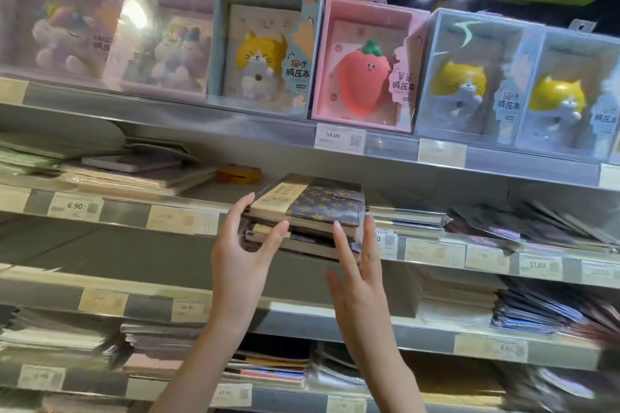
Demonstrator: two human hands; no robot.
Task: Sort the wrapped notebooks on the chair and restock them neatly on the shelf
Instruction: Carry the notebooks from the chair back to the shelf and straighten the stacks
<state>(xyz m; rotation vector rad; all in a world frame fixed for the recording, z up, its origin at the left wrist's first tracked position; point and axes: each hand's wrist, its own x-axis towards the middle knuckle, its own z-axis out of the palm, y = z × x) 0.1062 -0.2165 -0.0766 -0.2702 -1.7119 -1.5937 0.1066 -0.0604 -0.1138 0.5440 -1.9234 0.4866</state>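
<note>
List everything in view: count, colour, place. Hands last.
stack of wrapped brown patterned notebooks: several, exact count unclear, brown with tan bands, front edge of the second shelf, centre
clear boxed cat squishy notebooks: three, yellow-and-grey cats in blue-grey boxes, top shelf, one centre, two right
pink boxed strawberry squishy notebook: one, red strawberry, top shelf between cat boxes
blurred boxed purple plush notebooks: two, pale purple, top shelf left
small yellow item: one, second shelf, behind the stack
white price label reading 58.00: one, top shelf rail
flat wrapped books: many, mixed colours, lower shelves
left hand: fingers on the stack's left edge
right hand: fingertips at the stack's right front, fingers straight
</note>
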